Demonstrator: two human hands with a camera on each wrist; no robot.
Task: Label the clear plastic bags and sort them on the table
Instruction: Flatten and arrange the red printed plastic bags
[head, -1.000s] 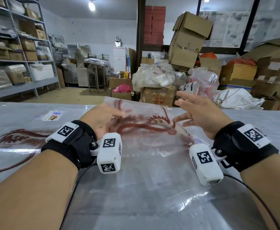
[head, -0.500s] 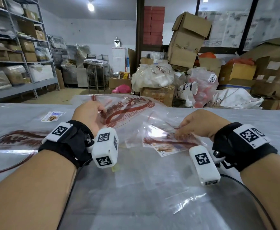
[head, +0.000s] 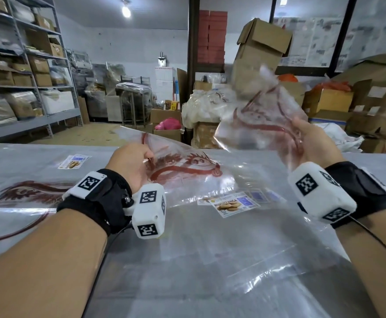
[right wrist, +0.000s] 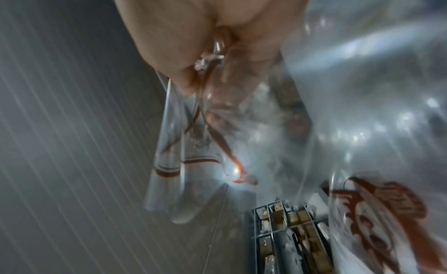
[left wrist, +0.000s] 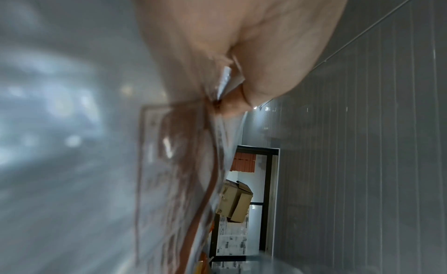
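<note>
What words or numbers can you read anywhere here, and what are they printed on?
"BISKUT LENGA": my best reading, on the biscuit label lying under clear plastic on the table; its small print is unreadable.
Second biscuit label, far left: too small to read.
Red print on the bag in the left hand: blurred.
Cardboard boxes: nothing readable.

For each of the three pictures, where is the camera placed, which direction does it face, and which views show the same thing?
Head: worn on the head, facing forward and down at the plastic-covered table; both forearms, left hand, right hand.
Left wrist: looks along the left hand pinching a clear red-printed plastic bag.
Right wrist: looks along the right hand gripping another clear red-printed bag.
Shared: head and left wrist both show the tilted cardboard box.
</note>
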